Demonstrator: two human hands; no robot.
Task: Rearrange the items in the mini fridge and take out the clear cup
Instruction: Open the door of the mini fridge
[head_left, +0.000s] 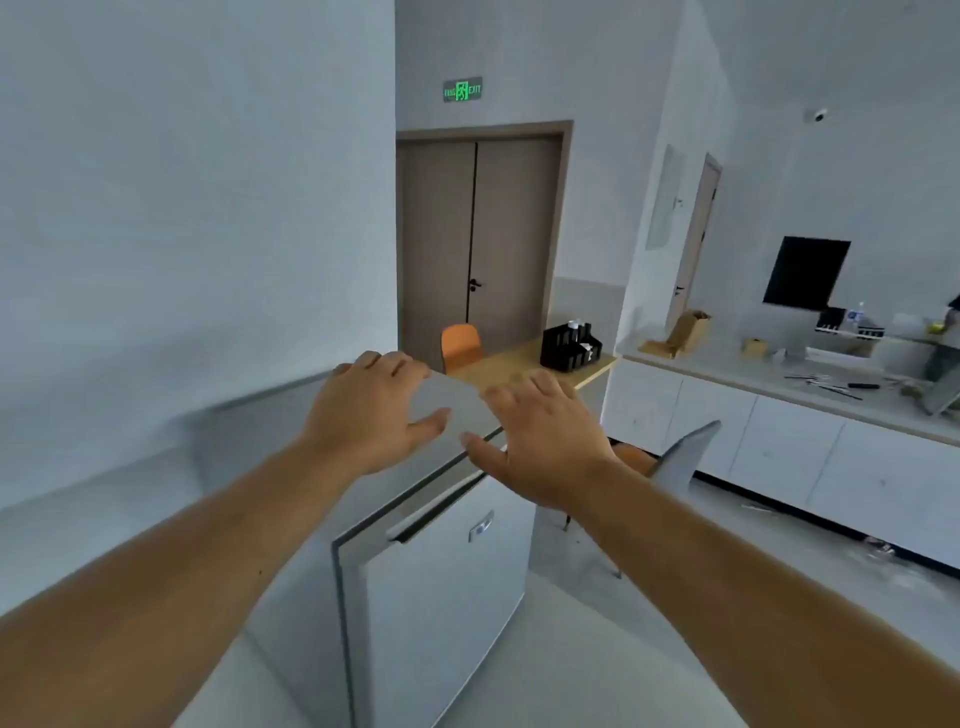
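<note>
Both hands, the left hand (371, 410) and the right hand (540, 441), hover spread and empty over the near top of the mini fridge (447, 597), whose door is closed, so the clear cup stays unseen.

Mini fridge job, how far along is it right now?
Nothing looks done: the mini fridge has its door shut, so no cup shows. In hand: left hand and right hand are spread open above its top. Left: opening it, rearranging, removing the cup.
</note>
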